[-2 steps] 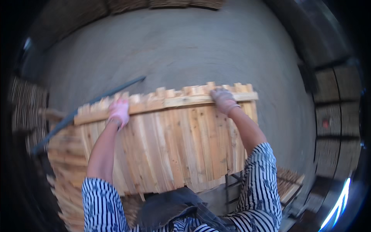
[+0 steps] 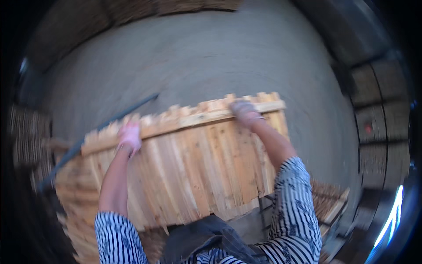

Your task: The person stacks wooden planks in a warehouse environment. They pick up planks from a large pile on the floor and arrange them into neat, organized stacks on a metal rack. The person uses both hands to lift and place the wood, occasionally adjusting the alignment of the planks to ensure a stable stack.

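Observation:
A row of narrow wooden boards lies side by side in front of me, their far ends uneven. Across them near the far ends run light wooden battens, seemingly two pieces end to end. My left hand, in a pinkish glove, is closed over the left part of the battens. My right hand, in a greyish-pink glove, is closed over the right part. Motion blurs the fingers of both hands, and their tips are hidden behind the wood.
A long blue-grey bar slants past the boards' far left corner. More wood is stacked at the left, with another stack at the lower right. Bundled stacks line the right side. Grey floor lies beyond the boards.
In the picture, the boards and battens have tilted slightly, left end lower, and shifted a little left with both hands. The surroundings have shifted too. Both hands keep their hold.

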